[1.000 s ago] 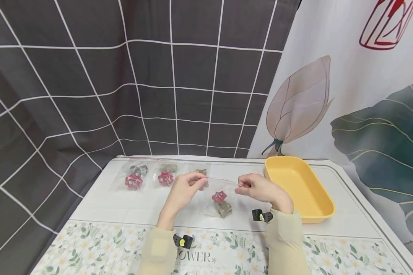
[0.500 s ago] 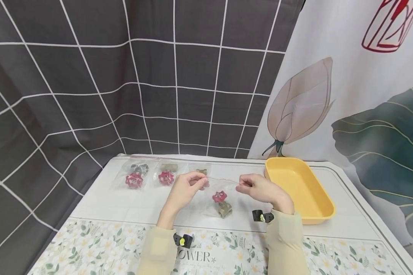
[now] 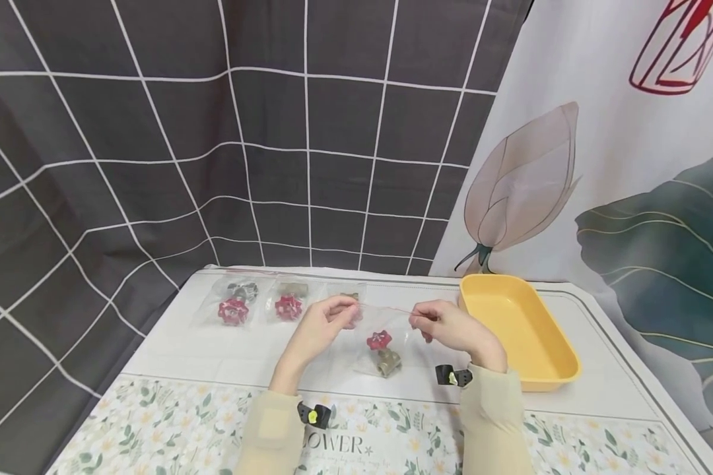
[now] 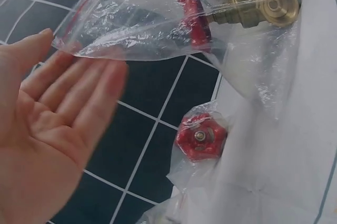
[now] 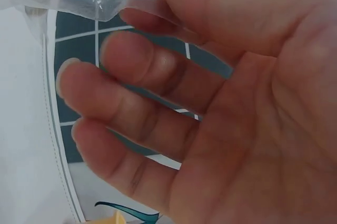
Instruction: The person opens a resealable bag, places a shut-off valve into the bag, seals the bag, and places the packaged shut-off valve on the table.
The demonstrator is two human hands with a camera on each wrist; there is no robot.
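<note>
Between my hands stands a clear zip bag [image 4: 131, 32] with a red strip along its mouth. Inside it lies a brass valve [image 3: 389, 362] with a red handwheel [image 3: 379, 340]. At the bag's left top corner, my left hand [image 3: 313, 332] pinches the edge between thumb and forefinger. My right hand [image 3: 456, 328] pinches the right top corner the same way. In the right wrist view, the other fingers [image 5: 100, 95] of that hand are loosely bent, away from the plastic. The bag's lower part reaches the white table.
Two more bagged valves with red wheels, a left one [image 3: 234, 311] and a middle one [image 3: 288, 307], lie at the back left. Another bag [image 3: 350, 290] is partly behind my left hand. A yellow tray [image 3: 549, 381] stands at right. A dark checked curtain [image 3: 333, 165] hangs behind.
The right hand's lower fingers have loosened and hang slightly lower. Both hands keep their pinch on the bag's top edge. The head view has shifted slightly.
</note>
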